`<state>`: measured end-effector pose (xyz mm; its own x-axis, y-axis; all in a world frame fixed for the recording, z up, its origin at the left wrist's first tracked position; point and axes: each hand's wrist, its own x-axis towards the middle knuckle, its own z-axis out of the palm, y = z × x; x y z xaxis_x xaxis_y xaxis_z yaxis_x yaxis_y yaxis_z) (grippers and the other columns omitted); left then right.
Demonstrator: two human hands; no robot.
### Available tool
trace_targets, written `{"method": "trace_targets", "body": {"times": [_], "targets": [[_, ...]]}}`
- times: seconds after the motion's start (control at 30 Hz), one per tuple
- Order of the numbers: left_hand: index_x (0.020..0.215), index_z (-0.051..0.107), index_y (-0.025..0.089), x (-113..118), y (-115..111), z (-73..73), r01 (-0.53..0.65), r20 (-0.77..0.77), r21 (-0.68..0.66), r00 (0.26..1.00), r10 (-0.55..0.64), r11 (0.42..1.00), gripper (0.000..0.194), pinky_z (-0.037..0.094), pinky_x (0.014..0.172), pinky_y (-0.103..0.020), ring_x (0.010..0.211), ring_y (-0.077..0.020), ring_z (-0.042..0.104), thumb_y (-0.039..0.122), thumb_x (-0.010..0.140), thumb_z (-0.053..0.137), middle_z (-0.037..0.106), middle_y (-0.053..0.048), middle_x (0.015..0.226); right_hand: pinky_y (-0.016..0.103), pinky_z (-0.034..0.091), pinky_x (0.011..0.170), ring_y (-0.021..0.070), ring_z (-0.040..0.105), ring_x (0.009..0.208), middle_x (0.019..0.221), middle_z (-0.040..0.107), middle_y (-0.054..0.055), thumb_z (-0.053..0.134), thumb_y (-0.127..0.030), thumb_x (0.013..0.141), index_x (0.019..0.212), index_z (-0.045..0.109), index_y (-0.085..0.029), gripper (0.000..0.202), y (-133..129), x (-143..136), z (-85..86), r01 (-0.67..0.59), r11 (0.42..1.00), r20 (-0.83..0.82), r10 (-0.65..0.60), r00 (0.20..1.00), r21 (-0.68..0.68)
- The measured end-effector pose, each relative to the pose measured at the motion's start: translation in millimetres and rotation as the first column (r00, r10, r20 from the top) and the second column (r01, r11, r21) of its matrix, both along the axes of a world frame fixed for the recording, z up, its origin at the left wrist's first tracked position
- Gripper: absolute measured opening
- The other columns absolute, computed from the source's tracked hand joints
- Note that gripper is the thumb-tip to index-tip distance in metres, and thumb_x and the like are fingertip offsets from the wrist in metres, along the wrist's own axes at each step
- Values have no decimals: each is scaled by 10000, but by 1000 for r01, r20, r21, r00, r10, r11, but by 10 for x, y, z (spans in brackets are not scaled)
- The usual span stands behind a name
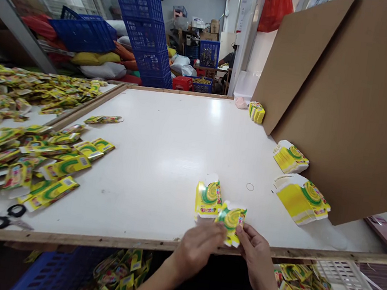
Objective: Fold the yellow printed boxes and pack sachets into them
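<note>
Right hand (257,248) is pinching yellow carton (232,218) at its right side, over tabletop (161,169) near front edge. Left hand (198,246) is blurring at yellow carton's left side; cannot tell whether its grip is holding. Second carton (208,195) is lying on tabletop, beyond left hand. Scissors (9,221) are lying farther left.

Packaging workshop: wood-edged white worktop (166,132), heaped small yellow cartons (53,193), stacks of flat carton blanks (298,199), tower of blue plastic crates (144,34), piled sacks (105,70) beyond.
</note>
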<state>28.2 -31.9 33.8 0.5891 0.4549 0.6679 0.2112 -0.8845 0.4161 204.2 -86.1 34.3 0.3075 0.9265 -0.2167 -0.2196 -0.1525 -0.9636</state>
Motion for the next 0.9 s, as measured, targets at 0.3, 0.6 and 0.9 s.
{"method": "trace_targets", "body": {"times": [0.3, 0.6, 0.9], "targets": [[1277, 592, 162, 129, -112, 228, 485, 510, -844, 858, 61, 232, 568, 448, 1029, -477, 1234, -345, 547, 527, 841, 592, 612, -172, 1308, 326, 551, 675, 237, 707, 748, 838, 770, 63, 719, -461, 778, 1013, 539, -233, 374, -186, -77, 157, -90, 994, -63, 94, 994, 69], [1218, 644, 189, 114, -126, 259, 559, 560, -828, 828, 16, 40, 633, 424, 1009, -411, 1167, -313, 579, 479, 673, 788, 631, -145, 1272, 373, 550, 819, 272, 684, 924, 953, 748, 85, 740, -472, 747, 937, 707, -201, 332, -201, -100, 124, -74, 994, 42, 71, 997, 83], [1136, 616, 182, 221, -173, 179, 326, 386, -909, 893, 232, 258, 398, 527, 855, -365, 1022, -261, 645, 443, 836, 626, 703, -95, 1103, 312, 532, 676, 214, 632, 717, 735, 691, 45, 671, -478, 809, 761, 645, -183, 300, -193, -167, 62, -75, 995, 115, 66, 991, 71]]}}
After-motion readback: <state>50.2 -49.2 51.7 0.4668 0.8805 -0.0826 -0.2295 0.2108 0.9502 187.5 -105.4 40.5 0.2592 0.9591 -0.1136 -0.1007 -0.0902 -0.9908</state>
